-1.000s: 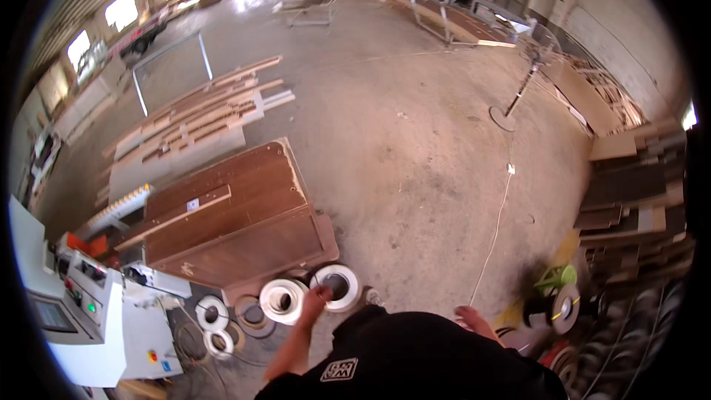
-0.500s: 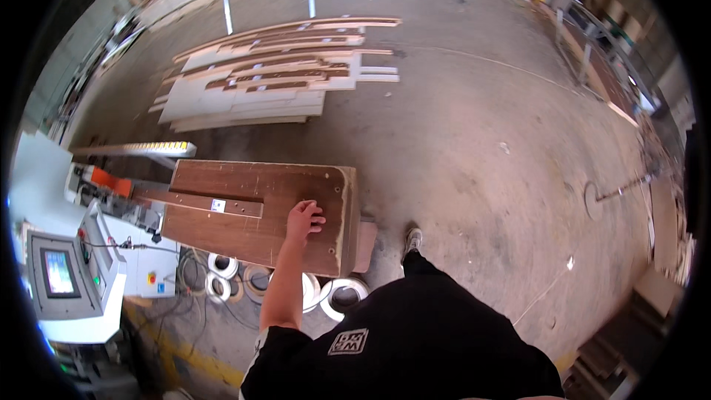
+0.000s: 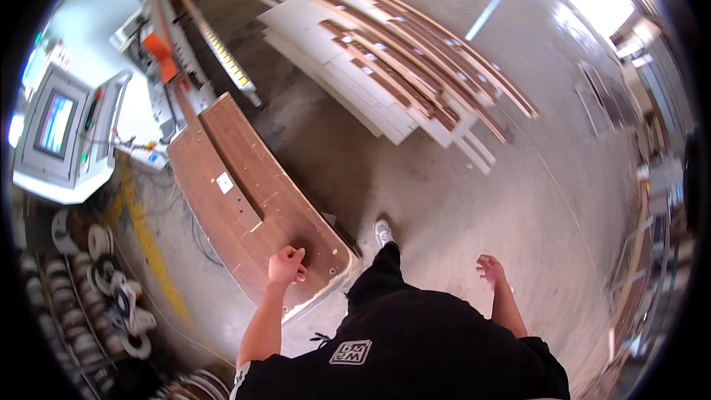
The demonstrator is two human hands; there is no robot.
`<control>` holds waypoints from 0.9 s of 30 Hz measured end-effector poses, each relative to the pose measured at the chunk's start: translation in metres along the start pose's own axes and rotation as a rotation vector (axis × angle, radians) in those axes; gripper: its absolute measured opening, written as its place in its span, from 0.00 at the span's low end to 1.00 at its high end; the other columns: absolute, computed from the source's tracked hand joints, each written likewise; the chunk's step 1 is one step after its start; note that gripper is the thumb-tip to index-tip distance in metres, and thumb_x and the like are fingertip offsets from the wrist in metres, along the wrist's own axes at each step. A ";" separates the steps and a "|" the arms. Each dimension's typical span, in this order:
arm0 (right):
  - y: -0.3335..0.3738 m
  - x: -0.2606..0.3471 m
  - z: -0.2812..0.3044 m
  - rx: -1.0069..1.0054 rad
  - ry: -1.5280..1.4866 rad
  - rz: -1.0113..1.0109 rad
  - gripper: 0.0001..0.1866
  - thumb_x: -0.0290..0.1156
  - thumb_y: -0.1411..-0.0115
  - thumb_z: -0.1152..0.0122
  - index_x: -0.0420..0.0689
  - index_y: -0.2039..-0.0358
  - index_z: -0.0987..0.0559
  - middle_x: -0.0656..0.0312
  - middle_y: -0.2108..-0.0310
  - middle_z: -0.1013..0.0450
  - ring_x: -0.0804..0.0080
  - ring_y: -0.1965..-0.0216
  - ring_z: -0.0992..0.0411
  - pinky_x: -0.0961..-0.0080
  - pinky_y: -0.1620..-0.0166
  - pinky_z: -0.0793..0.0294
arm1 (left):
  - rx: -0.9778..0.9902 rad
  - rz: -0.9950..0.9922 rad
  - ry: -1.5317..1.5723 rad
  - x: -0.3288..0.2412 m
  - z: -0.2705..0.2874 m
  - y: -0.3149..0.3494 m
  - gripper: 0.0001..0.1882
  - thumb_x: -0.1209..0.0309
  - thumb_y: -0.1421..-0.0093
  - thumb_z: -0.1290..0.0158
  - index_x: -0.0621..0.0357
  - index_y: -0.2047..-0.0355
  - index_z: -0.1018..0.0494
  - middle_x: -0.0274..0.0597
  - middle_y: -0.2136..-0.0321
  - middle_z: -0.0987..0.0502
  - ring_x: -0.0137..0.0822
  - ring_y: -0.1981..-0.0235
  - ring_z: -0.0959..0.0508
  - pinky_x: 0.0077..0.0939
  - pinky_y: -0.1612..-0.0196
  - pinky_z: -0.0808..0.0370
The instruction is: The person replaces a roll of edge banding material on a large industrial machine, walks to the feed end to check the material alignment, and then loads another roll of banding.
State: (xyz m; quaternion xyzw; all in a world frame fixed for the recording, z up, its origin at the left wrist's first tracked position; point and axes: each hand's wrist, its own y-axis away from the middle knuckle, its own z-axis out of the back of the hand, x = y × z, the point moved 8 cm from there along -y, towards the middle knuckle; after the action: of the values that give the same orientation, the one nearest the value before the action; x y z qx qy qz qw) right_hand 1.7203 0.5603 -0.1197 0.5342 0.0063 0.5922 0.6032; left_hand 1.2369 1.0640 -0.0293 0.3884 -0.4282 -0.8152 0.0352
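Over the near end of a brown wood-faced table board [image 3: 307, 281] is my left hand [image 3: 286, 265], its fingers loosely curled, with nothing seen in them. Whether it touches the surface I cannot tell. A long narrow brown strip [image 3: 237, 204] with a white label lies along the board beyond that hand. Its far end runs toward the machine's orange part [image 3: 159, 55]. My right hand [image 3: 490, 270] hangs away from everything at my right side, fingers apart, holding nothing.
A machine with a control screen [image 3: 56, 124] stands at the left, beside a rail with yellow marks [image 3: 222, 55]. Ahead, white panels [image 3: 311, 55] bear several brown strips [image 3: 400, 44]. Rolls of edging [image 3: 118, 289] fill a rack at lower left. A metal frame [image 3: 485, 15] is farther off.
My view has turned left, so the board now slants and the panels sit farther right. My right hand has come into sight. The left hand stays over the board's near end.
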 end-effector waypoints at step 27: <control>-0.430 0.545 -0.260 0.840 0.453 0.567 0.17 0.38 0.34 0.42 0.45 0.49 0.23 0.62 0.61 0.21 0.71 0.64 0.22 0.71 0.69 0.25 | -1.229 0.259 -0.334 -0.184 0.261 -0.197 0.23 0.61 0.36 0.47 0.47 0.40 0.29 0.46 0.46 0.26 0.51 0.46 0.24 0.48 0.45 0.24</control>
State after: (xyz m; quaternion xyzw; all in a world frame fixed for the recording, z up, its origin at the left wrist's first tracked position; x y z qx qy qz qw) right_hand 2.0207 1.2361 -0.1705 0.5689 0.2273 0.7780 0.1391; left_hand 1.2462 1.4354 0.0254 0.1108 0.0735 -0.9502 0.2820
